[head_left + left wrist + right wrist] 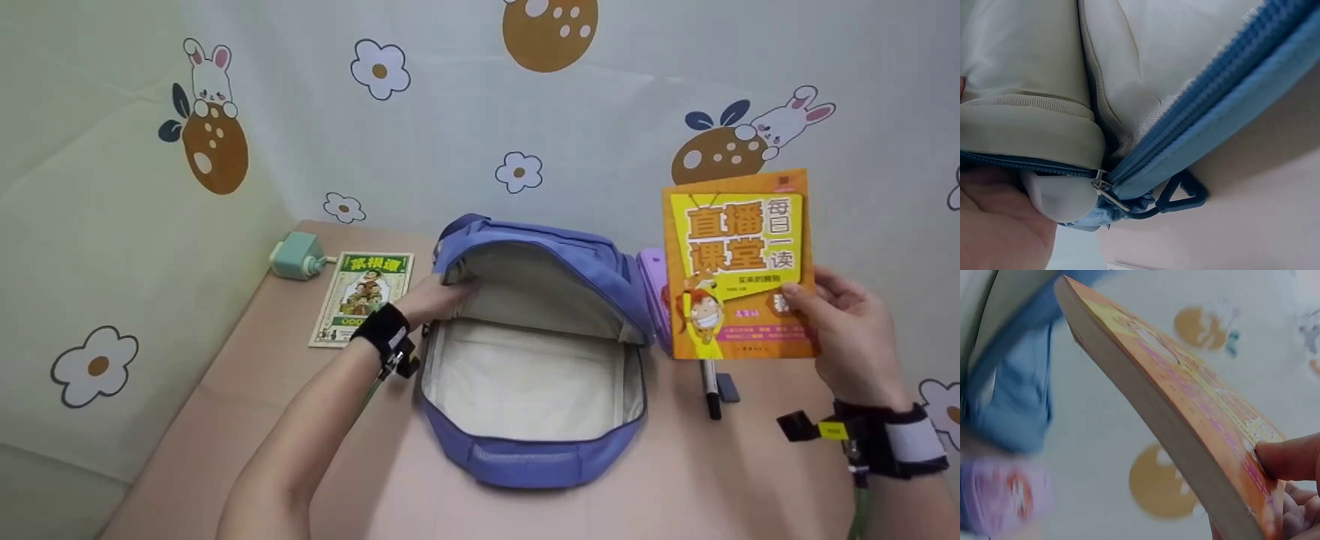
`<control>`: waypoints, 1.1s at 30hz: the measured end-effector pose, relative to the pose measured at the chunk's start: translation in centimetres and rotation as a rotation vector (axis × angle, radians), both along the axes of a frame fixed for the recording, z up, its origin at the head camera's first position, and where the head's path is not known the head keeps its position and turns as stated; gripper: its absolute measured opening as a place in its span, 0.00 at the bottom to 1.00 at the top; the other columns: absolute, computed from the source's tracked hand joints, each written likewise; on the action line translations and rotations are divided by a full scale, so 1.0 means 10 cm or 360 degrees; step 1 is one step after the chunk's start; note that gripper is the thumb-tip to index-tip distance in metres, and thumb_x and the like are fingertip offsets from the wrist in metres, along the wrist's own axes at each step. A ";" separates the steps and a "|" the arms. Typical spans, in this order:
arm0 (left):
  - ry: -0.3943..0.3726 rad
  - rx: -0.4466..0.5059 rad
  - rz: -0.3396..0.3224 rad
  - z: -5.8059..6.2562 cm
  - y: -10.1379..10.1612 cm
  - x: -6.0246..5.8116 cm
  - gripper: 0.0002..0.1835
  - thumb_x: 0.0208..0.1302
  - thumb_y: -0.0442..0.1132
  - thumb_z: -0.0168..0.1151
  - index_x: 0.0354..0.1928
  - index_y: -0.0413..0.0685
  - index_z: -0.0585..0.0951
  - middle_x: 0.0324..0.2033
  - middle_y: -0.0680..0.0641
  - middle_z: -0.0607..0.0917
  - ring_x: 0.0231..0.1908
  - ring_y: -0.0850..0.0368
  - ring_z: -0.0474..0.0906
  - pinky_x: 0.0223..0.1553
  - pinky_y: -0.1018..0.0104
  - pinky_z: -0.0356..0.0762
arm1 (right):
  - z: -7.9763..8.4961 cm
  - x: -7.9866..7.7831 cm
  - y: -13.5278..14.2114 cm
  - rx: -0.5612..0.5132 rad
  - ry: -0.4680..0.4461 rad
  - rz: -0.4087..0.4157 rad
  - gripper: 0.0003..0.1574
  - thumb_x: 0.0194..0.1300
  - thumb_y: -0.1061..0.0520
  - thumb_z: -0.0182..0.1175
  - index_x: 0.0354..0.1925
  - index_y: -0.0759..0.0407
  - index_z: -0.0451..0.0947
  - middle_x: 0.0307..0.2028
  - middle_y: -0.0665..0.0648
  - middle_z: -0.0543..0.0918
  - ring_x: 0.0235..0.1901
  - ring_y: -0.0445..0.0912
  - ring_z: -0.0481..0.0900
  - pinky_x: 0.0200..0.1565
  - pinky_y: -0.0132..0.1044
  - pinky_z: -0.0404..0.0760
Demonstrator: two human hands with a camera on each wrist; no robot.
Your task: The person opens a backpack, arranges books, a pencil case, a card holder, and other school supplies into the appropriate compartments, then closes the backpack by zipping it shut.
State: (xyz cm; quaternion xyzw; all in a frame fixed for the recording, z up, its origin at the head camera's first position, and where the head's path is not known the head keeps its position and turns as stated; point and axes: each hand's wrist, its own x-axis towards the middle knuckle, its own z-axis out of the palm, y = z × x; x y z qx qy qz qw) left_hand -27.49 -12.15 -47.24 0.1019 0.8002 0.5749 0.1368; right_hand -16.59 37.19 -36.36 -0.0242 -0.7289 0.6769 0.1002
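Observation:
A blue backpack lies unzipped on the table, its pale lining showing and its front flap raised. My left hand grips the left edge of that flap. In the left wrist view, the palm is outside the zipper edge and a fingertip shows on the lining side. To the right of the backpack, my right hand holds up a thick orange book by its lower right edge, thumb on the cover. The book's front cover, with a cartoon child, faces the head camera.
Left of the backpack lie a green-and-cream book and a teal device. A purple case stands at its right, partly hidden by the orange book. A marker and a small dark block lie below. A patterned cloth hangs behind.

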 end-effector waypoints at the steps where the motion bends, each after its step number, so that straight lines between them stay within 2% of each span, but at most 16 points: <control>1: 0.0007 0.0002 -0.0001 0.00 0.00 0.00 0.35 0.71 0.52 0.62 0.74 0.43 0.67 0.61 0.40 0.76 0.59 0.48 0.73 0.67 0.55 0.67 | 0.03 0.05 -0.08 -0.0022 0.0024 0.0090 0.36 0.70 0.54 0.66 0.71 0.61 0.66 0.51 0.51 0.85 0.41 0.44 0.88 0.36 0.36 0.87; 4: 0.0022 0.0022 -0.0012 -0.01 0.00 0.00 0.35 0.72 0.51 0.61 0.75 0.45 0.66 0.62 0.41 0.75 0.60 0.49 0.72 0.67 0.55 0.66 | 0.11 0.18 -0.30 -0.0089 0.0025 0.0363 0.27 0.73 0.58 0.62 0.67 0.61 0.71 0.51 0.58 0.87 0.40 0.50 0.89 0.35 0.41 0.87; 8: 0.0017 0.0069 -0.0033 -0.02 0.00 0.01 0.34 0.73 0.50 0.61 0.75 0.46 0.65 0.63 0.42 0.75 0.61 0.49 0.72 0.67 0.55 0.66 | 0.12 0.31 -0.62 -0.0037 -0.0157 0.0655 0.23 0.76 0.59 0.59 0.66 0.61 0.72 0.51 0.64 0.86 0.40 0.57 0.89 0.37 0.48 0.87; 12: 0.0036 0.0040 -0.0056 -0.01 0.00 0.01 0.33 0.74 0.50 0.59 0.75 0.48 0.65 0.63 0.43 0.75 0.60 0.50 0.73 0.66 0.56 0.67 | 0.00 0.36 -0.88 -0.0019 -0.0400 0.0907 0.23 0.77 0.58 0.57 0.67 0.60 0.71 0.54 0.66 0.85 0.44 0.61 0.87 0.41 0.51 0.87; 15: 0.0071 0.0007 -0.0078 -0.01 0.00 0.01 0.33 0.74 0.51 0.59 0.75 0.50 0.64 0.64 0.44 0.75 0.61 0.51 0.73 0.66 0.55 0.67 | -0.14 0.34 -1.03 -0.0029 -0.0480 0.1069 0.24 0.77 0.59 0.57 0.67 0.64 0.69 0.54 0.68 0.84 0.45 0.63 0.87 0.43 0.50 0.87; 21: 0.0080 0.0046 -0.0099 0.02 0.00 -0.01 0.33 0.74 0.49 0.59 0.76 0.51 0.62 0.66 0.46 0.73 0.64 0.52 0.71 0.69 0.56 0.64 | -0.38 0.27 -1.23 -0.0025 -0.0614 0.1241 0.27 0.75 0.59 0.60 0.66 0.71 0.70 0.51 0.69 0.85 0.42 0.59 0.88 0.43 0.46 0.87; 25: 0.0072 0.0070 -0.0103 0.01 0.00 -0.02 0.34 0.74 0.48 0.60 0.77 0.51 0.62 0.67 0.46 0.73 0.65 0.52 0.70 0.69 0.57 0.63 | -0.56 0.24 -1.34 -0.0140 -0.0739 0.1346 0.25 0.74 0.61 0.59 0.64 0.71 0.72 0.50 0.69 0.86 0.40 0.54 0.89 0.42 0.42 0.87; 29: 0.0042 0.0077 -0.0097 0.02 0.00 -0.02 0.35 0.74 0.50 0.60 0.77 0.51 0.62 0.68 0.45 0.72 0.66 0.51 0.69 0.70 0.56 0.62 | -0.73 0.22 -1.43 -0.0272 -0.0947 0.1361 0.24 0.73 0.62 0.60 0.63 0.71 0.73 0.49 0.68 0.86 0.40 0.51 0.89 0.41 0.40 0.87; 33: 0.0020 0.0048 -0.0088 0.05 0.00 0.00 0.36 0.73 0.51 0.61 0.77 0.52 0.61 0.68 0.45 0.72 0.66 0.51 0.69 0.70 0.55 0.61 | -0.86 0.19 -1.47 -0.0315 -0.1127 0.1302 0.25 0.72 0.61 0.61 0.63 0.70 0.73 0.50 0.67 0.86 0.41 0.51 0.89 0.43 0.40 0.87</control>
